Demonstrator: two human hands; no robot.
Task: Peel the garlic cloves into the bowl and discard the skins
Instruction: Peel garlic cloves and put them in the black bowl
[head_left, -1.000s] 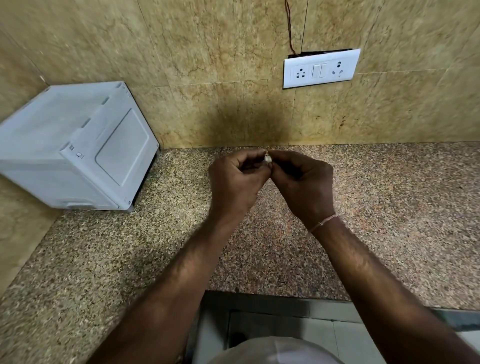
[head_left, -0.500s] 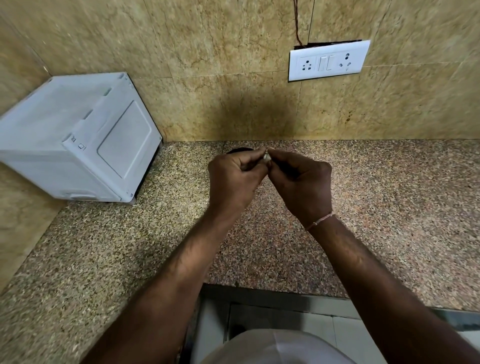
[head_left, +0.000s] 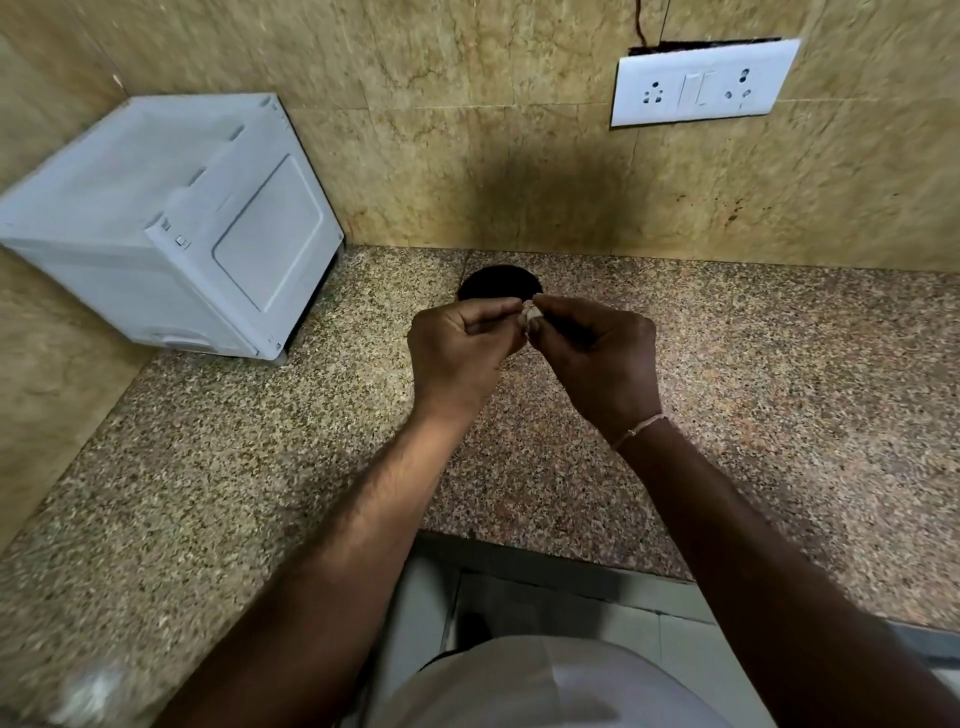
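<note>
A small pale garlic clove (head_left: 530, 313) is pinched between the fingertips of both hands above the speckled granite counter (head_left: 779, 389). My left hand (head_left: 460, 351) holds it from the left with curled fingers. My right hand (head_left: 600, 358) pinches it from the right. Just behind the hands a dark round bowl (head_left: 498, 281) stands on the counter near the wall; the hands hide its near part and its inside cannot be seen.
A white boxy appliance (head_left: 171, 228) fills the back left corner. A white socket plate (head_left: 701, 85) is on the tiled wall at upper right. A pale blurred heap (head_left: 91, 693) lies at the counter's front left. The counter's front edge (head_left: 545, 551) runs below my forearms.
The view has tilted down, so the dark bowl behind my hands now shows. Both hands keep pinching the clove and have barely moved.
</note>
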